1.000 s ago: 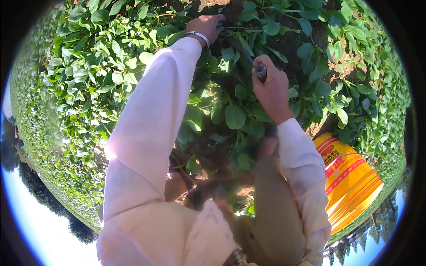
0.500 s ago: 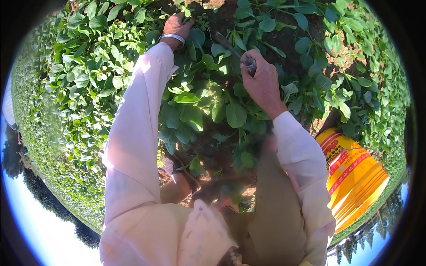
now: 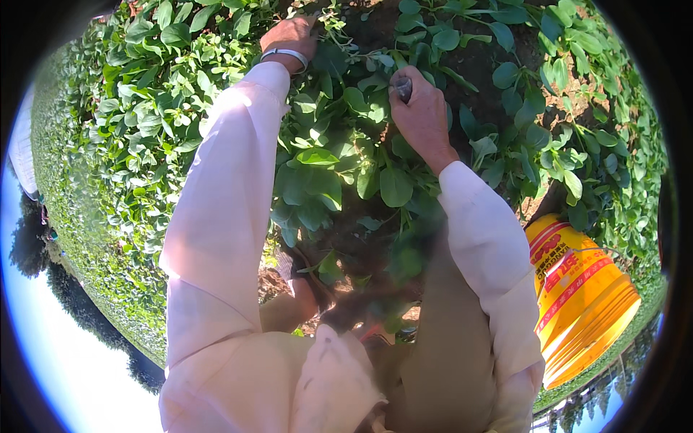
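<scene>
My left hand (image 3: 291,40), with a pale band at the wrist, reaches far forward into the leaves. Its fingers look curled, but the leaves and the back of the hand hide what they hold. Beside it rises a thin small-leaved plant (image 3: 333,27). To the right, my right hand (image 3: 422,119) is closed round the handle of a hand tool (image 3: 403,89); the handle's dark rounded end points up at me. Foliage and the hand cover the tool's working end. Between both arms grow broad-leaved green plants (image 3: 395,187).
A yellow bucket (image 3: 585,296) with red print lies tilted among the plants on the right. Dense crop (image 3: 137,137) spreads to the left. My khaki trouser leg (image 3: 451,339) is close below the right forearm. Brown soil (image 3: 473,65) shows between plants.
My right hand has moved slightly forward and left with the tool, whose dark blade showed earlier and is now hidden. My left hand has turned a little and its fingers look more curled.
</scene>
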A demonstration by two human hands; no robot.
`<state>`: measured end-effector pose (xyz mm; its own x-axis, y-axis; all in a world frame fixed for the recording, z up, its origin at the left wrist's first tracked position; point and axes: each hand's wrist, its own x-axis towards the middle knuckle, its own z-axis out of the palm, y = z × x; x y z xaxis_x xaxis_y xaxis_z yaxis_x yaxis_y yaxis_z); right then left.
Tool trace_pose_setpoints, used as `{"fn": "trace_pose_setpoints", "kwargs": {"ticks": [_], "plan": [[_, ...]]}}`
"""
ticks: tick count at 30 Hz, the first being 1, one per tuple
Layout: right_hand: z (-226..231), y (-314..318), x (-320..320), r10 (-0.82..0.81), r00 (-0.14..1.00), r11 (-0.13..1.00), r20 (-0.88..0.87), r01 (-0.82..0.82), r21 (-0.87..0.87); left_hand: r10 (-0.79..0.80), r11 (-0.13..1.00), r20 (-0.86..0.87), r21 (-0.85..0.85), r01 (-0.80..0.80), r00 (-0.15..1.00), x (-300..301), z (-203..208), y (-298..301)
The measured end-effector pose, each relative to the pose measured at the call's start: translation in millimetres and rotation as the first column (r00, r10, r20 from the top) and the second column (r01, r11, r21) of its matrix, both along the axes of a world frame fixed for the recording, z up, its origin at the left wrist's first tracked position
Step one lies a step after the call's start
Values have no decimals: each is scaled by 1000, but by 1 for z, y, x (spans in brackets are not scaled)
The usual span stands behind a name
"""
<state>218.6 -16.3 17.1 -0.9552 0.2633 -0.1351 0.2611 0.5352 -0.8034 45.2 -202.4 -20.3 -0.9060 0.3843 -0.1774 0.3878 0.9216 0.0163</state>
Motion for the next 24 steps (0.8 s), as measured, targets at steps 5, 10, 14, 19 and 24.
{"fn": "trace_pose_setpoints", "kwargs": {"ticks": [5, 10, 14, 19, 24], "plan": [[28, -1, 13, 35, 999, 997, -26, -37, -69, 211, 609, -70, 790, -75, 975, -77, 18, -90], [40, -16, 3, 170, 983, 969, -68, -180, -170, -181, -128, 593, 777, -616, 785, -40, 138, -56], [49, -21, 9, 290, 956, 947, -32, -292, -135, -124, 507, 675, 673, -539, 727, 2, 156, -30], [66, 3, 20, 184, 983, 983, -1, -184, 1, 71, 404, 738, 594, -696, 671, 30, 87, -48], [49, 18, 14, 265, 964, 953, 21, -259, -157, 292, 748, 383, 480, -459, 876, 36, 91, -53]]}}
